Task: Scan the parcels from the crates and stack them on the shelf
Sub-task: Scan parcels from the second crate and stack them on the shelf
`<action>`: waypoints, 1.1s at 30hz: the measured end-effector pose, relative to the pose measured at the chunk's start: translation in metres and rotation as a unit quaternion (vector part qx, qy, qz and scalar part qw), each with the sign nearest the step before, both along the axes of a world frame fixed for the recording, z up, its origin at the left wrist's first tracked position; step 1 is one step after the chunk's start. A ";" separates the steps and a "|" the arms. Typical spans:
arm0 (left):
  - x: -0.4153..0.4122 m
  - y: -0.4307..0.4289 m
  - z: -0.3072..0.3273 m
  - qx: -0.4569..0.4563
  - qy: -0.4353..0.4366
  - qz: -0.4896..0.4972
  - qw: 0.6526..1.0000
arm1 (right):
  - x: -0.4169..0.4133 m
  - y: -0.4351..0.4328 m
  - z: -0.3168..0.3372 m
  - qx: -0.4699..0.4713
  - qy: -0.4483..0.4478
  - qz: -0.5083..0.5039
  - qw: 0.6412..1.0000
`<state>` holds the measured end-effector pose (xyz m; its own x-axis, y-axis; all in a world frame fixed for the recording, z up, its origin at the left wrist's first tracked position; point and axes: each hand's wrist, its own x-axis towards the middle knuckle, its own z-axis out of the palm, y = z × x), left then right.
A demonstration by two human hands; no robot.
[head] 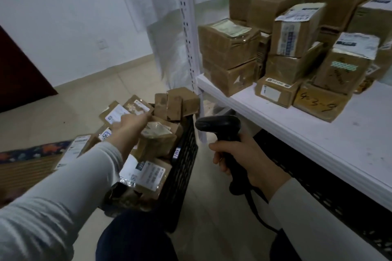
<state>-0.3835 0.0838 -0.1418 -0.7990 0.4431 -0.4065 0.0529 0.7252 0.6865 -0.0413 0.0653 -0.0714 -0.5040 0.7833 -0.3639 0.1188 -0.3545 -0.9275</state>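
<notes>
Crate (184,154) is sitting on the floor (212,207), left of the shelf board (318,133) and near its corner. Parcels (157,142) are lying heaped in it, rising above the rim. Left hand (129,127) is reaching over the heap, fingers stretching toward a flat parcel (137,106) at the far side; contact cannot be told. Small boxes (174,104) are standing at the crate's far right corner, just beside the shelf post (186,27). Right hand (244,161) is gripping the scanner (220,127) between crate and board. Stacked parcels (286,48) are sitting on the board, toward its back. Second crate (322,188) is lying under the board. Mat (31,152) is lying left of the crate, with the door (17,70) standing behind it.
</notes>
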 end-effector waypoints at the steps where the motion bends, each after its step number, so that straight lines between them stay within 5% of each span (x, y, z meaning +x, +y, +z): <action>1: -0.013 -0.003 -0.019 0.008 -0.042 0.029 0.999 | -0.004 -0.004 -0.001 0.001 -0.003 0.004 1.000; 5: 0.066 -0.049 0.024 0.055 -0.212 0.031 0.975 | -0.014 -0.014 0.000 0.007 -0.015 0.018 1.000; 10: 0.076 -0.051 0.021 0.098 -0.289 0.070 0.950 | -0.016 -0.021 0.004 0.019 -0.021 0.017 0.999; 17: 0.078 -0.080 0.007 0.209 -0.339 0.115 0.910 | -0.013 -0.034 0.009 0.027 -0.024 0.016 0.999; 33: 0.115 -0.109 0.037 0.265 -0.335 0.017 0.904 | 0.009 -0.064 0.037 0.012 0.004 -0.009 1.000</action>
